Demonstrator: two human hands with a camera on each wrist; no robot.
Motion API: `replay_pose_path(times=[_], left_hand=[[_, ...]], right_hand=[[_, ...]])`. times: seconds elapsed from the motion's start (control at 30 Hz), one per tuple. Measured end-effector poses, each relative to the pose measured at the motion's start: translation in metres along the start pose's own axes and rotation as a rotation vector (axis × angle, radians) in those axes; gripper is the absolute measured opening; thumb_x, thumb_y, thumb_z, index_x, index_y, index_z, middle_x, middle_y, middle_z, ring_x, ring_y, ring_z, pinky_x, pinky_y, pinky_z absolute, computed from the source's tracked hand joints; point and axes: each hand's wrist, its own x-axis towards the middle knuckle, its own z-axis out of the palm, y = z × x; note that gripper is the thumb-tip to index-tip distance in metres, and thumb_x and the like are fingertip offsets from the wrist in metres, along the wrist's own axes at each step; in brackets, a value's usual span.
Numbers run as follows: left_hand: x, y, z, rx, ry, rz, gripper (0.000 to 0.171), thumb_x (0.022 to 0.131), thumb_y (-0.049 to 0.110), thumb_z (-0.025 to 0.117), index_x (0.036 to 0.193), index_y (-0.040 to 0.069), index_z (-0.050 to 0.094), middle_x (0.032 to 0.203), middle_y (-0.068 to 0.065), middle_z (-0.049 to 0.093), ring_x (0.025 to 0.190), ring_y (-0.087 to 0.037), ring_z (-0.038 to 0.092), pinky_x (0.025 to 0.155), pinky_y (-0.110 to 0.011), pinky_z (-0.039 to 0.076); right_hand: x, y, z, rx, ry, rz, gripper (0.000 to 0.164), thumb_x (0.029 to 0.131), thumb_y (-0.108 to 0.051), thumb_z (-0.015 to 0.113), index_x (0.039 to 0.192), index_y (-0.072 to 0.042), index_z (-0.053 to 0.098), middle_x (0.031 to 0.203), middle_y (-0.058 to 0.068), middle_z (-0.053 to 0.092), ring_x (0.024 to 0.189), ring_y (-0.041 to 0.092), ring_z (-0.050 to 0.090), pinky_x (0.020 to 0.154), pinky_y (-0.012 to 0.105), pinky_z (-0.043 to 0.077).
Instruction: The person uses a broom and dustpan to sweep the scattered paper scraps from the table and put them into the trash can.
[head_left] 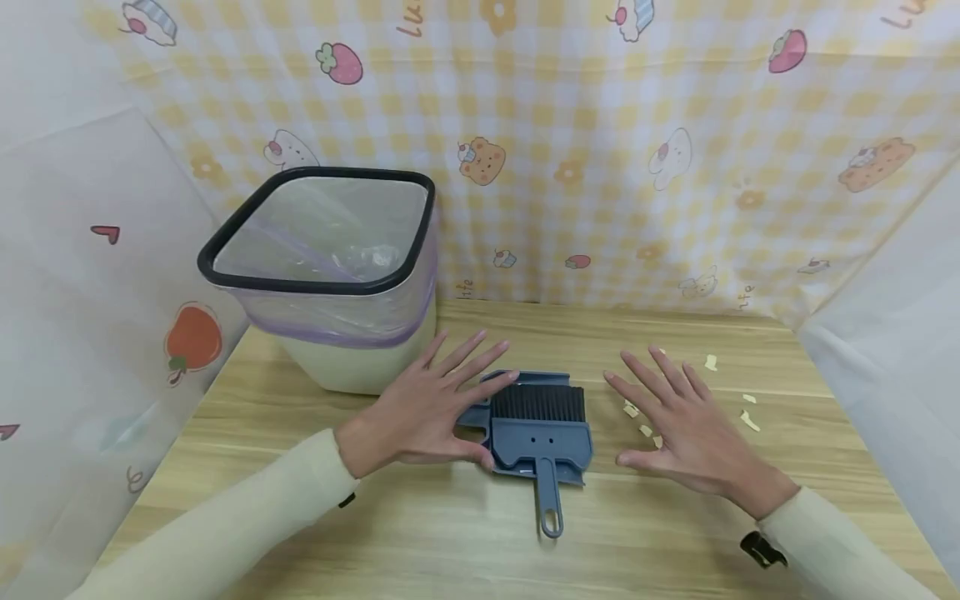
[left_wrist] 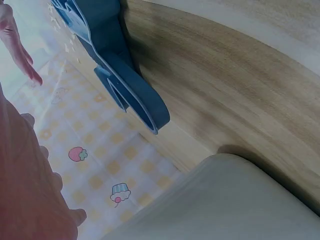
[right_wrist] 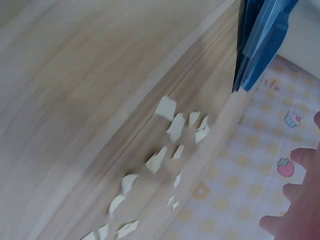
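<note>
My left hand (head_left: 427,417) is spread with straight fingers beside and partly over the left side of a blue-grey dustpan (head_left: 536,378). On the dustpan lies a small hand brush (head_left: 542,442) with dark bristles, its looped handle pointing toward me. In the left wrist view the dustpan's handle (left_wrist: 140,97) shows apart from the hand. My right hand (head_left: 682,429), fingers also spread, hovers above pale paper scraps (head_left: 749,420) and holds nothing. Several more scraps (right_wrist: 176,127) lie scattered on the wood in the right wrist view; the hand hides some from the head view.
A cream trash bin (head_left: 352,367) with a black rim and a clear, purple-banded liner stands at the back left. Behind the wooden table (head_left: 435,533) hangs a yellow checked curtain (head_left: 570,108). White cloth (head_left: 67,275) borders the left side.
</note>
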Motion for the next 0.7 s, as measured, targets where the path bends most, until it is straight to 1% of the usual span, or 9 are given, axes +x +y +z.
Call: replay_pose_path(times=[0.1,0.2,0.27,0.37,0.43,0.5,0.53,0.6,0.7], left_hand=[[-0.002,-0.001,0.002,-0.01,0.005,0.002,0.121,0.086,0.095,-0.008,0.175,0.025,0.034,0.184,-0.007,0.016,0.167,-0.037,0.017,0.129,-0.07,0.011],[-0.004,-0.001,0.002,0.0,0.0,0.003,0.119,0.087,0.096,-0.004,0.175,0.025,0.033,0.184,-0.007,0.015,0.167,-0.036,0.017,0.128,-0.071,0.014],[-0.005,-0.002,0.002,0.019,-0.007,0.004,0.115,0.09,0.097,0.007,0.175,0.026,0.032,0.184,-0.008,0.016,0.167,-0.037,0.018,0.128,-0.071,0.017],[-0.006,-0.002,0.0,0.022,-0.036,-0.002,0.11,0.093,0.098,0.033,0.176,0.025,0.03,0.184,-0.008,0.015,0.167,-0.036,0.017,0.128,-0.07,0.019],[-0.006,-0.002,0.0,-0.014,-0.067,-0.01,0.113,0.091,0.094,0.049,0.177,0.024,0.026,0.184,-0.008,0.014,0.168,-0.036,0.015,0.128,-0.07,0.017],[-0.005,-0.002,0.0,-0.079,-0.098,-0.019,0.116,0.091,0.09,0.058,0.178,0.022,0.022,0.185,-0.007,0.011,0.168,-0.035,0.012,0.128,-0.07,0.016],[-0.005,-0.002,-0.001,-0.121,-0.113,-0.023,0.116,0.091,0.088,0.06,0.178,0.021,0.02,0.185,-0.006,0.01,0.169,-0.035,0.011,0.129,-0.07,0.015],[-0.005,-0.003,0.001,-0.205,-0.131,-0.03,0.117,0.093,0.084,0.063,0.178,0.018,0.017,0.185,-0.006,0.009,0.169,-0.036,0.01,0.129,-0.07,0.014],[-0.005,-0.005,0.004,-0.308,-0.157,-0.044,0.117,0.095,0.076,0.069,0.178,0.013,0.016,0.184,-0.008,0.011,0.168,-0.036,0.011,0.129,-0.069,0.016]], right_hand=[[-0.006,0.003,-0.001,-0.012,-0.002,0.007,0.103,0.092,-0.077,0.07,0.175,-0.028,0.034,0.181,0.009,0.025,0.165,0.047,0.016,0.123,0.076,0.02],[-0.012,0.006,-0.002,-0.01,-0.001,0.017,0.103,0.091,-0.076,0.072,0.175,-0.028,0.034,0.182,0.007,0.023,0.166,0.046,0.015,0.126,0.073,0.016],[-0.015,0.008,-0.002,-0.004,0.008,0.015,0.102,0.092,-0.075,0.072,0.174,-0.028,0.035,0.182,0.009,0.024,0.166,0.047,0.016,0.128,0.071,0.014],[-0.017,0.011,0.0,0.017,0.035,0.002,0.1,0.093,-0.073,0.072,0.174,-0.028,0.035,0.18,0.011,0.028,0.165,0.048,0.018,0.131,0.064,0.011],[-0.016,0.012,0.001,0.036,0.054,-0.01,0.097,0.096,-0.074,0.068,0.174,-0.027,0.036,0.179,0.012,0.029,0.164,0.048,0.02,0.132,0.059,0.01],[-0.015,0.014,0.002,0.057,0.073,-0.02,0.094,0.098,-0.077,0.062,0.173,-0.026,0.038,0.179,0.012,0.031,0.164,0.046,0.02,0.132,0.059,0.014],[-0.013,0.015,0.002,0.067,0.079,-0.025,0.093,0.1,-0.079,0.058,0.173,-0.026,0.038,0.178,0.012,0.032,0.165,0.046,0.02,0.131,0.061,0.016],[-0.01,0.015,0.003,0.086,0.087,-0.036,0.092,0.101,-0.082,0.052,0.172,-0.026,0.04,0.177,0.011,0.034,0.165,0.044,0.02,0.125,0.069,0.025],[-0.004,0.015,0.005,0.116,0.083,-0.067,0.091,0.101,-0.083,0.049,0.171,-0.026,0.043,0.176,0.011,0.038,0.165,0.043,0.021,0.116,0.077,0.033]])
